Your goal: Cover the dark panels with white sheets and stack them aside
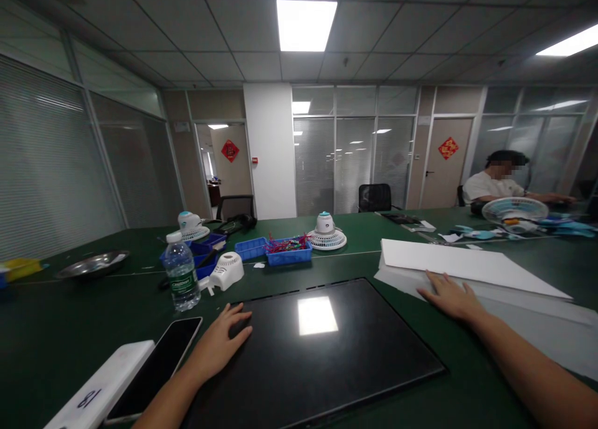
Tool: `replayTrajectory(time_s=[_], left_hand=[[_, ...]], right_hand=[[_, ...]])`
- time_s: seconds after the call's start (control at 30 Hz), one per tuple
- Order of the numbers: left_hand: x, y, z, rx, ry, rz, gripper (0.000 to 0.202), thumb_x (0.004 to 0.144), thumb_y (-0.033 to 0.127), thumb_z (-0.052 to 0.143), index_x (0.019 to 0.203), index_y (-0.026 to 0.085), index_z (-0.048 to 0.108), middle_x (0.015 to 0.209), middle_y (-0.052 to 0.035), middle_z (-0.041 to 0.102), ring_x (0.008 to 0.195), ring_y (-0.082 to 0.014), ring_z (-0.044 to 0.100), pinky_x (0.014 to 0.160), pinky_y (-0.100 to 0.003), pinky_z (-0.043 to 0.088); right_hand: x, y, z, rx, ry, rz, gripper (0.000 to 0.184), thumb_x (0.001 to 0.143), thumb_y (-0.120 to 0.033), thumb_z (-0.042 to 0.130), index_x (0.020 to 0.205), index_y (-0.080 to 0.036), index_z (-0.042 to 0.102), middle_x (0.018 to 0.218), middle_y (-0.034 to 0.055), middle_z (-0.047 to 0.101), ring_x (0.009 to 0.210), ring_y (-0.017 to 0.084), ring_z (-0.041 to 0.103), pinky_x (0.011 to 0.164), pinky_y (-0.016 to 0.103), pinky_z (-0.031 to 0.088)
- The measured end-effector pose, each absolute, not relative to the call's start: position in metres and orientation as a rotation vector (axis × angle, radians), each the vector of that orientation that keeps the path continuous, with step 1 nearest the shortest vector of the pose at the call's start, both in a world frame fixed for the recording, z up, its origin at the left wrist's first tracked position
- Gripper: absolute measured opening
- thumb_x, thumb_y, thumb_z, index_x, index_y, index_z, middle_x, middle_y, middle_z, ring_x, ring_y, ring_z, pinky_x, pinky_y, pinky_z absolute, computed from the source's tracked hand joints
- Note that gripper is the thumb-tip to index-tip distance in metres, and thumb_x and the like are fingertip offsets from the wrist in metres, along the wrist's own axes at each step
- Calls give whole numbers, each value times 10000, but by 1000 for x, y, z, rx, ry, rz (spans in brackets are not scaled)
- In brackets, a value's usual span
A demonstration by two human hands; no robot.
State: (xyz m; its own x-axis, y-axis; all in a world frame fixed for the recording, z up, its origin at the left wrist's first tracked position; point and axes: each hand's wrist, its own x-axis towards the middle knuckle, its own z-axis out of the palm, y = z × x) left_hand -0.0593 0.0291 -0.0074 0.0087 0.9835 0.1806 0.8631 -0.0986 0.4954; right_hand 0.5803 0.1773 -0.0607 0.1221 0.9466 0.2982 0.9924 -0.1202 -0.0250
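A flat black display panel (346, 360) lies on the green table in front of me and mirrors a ceiling light. My left hand (224, 332) rests at its upper left edge, fingers spread, nothing gripped. My right hand (451, 297) is stretched out to the right of the panel, fingers apart, on a thin translucent sheet (527, 323). Just beyond its fingertips lies a stiff white board (467, 262), partly over that sheet. Left of my left arm are a dark phone-like device (159, 367) and a white box (105, 382) with a handwritten number.
A water bottle (181, 273) stands beyond my left hand, near a white plastic housing (227, 271). Farther back are a blue tray of wires (289, 253), a small fan part (326, 231) and a metal dish (93, 264). A person (495, 183) sits at the far right.
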Motion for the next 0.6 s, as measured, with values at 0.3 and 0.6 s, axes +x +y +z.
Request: replayTrajectory(time_s=[0.3, 0.6], left_hand=[[-61, 33, -12, 2033, 1909, 740, 550, 839, 559, 563, 1264, 237, 696, 1543, -79, 500, 1523, -329, 253, 1230, -548, 239], [-61, 32, -11, 2039, 1926, 744, 533, 839, 554, 568, 1258, 252, 700, 1538, -69, 508, 1516, -335, 269, 1222, -542, 265]], right_hand=[[582, 177, -51, -2161, -1972, -325, 890, 850, -758, 333, 1529, -187, 408, 1438, 213, 509, 1339, 412, 455, 1085, 574, 337], [573, 168, -43, -2170, -1989, -285, 795, 886, -733, 319, 1443, -208, 534, 1237, 210, 635, 1186, 408, 577, 1014, 631, 365]])
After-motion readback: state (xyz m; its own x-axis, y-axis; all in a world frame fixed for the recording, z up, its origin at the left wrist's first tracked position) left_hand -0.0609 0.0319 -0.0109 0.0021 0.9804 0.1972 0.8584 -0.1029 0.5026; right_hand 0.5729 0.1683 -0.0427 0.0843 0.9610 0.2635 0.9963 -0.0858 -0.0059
